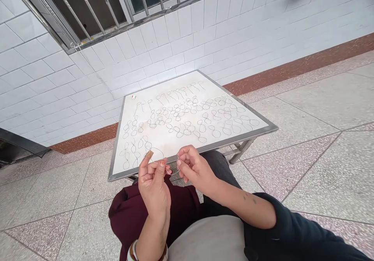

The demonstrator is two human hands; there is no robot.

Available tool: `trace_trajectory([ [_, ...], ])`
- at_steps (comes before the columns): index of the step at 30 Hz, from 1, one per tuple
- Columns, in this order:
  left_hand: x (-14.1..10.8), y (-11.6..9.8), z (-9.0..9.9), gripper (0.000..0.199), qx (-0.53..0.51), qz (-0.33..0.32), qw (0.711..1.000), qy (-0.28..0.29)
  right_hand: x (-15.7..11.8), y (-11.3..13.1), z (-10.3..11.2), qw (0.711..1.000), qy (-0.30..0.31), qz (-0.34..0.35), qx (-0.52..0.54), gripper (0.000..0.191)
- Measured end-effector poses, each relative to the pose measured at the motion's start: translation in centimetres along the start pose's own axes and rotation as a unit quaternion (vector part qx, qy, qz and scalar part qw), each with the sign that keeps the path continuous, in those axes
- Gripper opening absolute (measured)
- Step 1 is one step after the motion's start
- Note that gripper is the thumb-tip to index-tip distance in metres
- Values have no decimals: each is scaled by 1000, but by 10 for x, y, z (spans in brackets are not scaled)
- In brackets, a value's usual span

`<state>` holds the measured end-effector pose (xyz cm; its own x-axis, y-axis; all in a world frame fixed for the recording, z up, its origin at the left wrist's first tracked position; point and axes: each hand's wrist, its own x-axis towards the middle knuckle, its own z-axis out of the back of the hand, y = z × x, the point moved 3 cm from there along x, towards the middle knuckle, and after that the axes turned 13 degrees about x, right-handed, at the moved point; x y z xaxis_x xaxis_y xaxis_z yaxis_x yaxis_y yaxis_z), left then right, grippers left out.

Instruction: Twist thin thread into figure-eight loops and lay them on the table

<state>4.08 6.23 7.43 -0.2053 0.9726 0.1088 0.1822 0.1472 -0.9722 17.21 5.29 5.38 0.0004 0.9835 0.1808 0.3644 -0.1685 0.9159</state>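
A thin, pale wire bends between my two hands, just above the near edge of a low white table. My left hand pinches it between thumb and fingers, with a brownish wrap on one fingertip. A loop of the wire rises past that fingertip over the tabletop. My right hand grips the other part of the wire with thumb and forefinger, its remaining fingers curled. On the table, several thin wire figure-eights lie spread in rows. Farther back are several wire pieces with a single loop and long ends.
The white table has a grey metal rim and stands against a white tiled wall. A small white object sits at its far left corner. A barred window is above. Speckled floor tiles surround the table.
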Motion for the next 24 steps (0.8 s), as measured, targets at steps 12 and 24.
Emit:
trace_trajectory([
  [12,7,-7,5,44,-26,-24,998,-61,-8,11,-3,876,-22,345,-337,33],
  [24,4,-2,2,53,-4,-1,999,-49,-3,10,-12,820,67,321,-469,9],
])
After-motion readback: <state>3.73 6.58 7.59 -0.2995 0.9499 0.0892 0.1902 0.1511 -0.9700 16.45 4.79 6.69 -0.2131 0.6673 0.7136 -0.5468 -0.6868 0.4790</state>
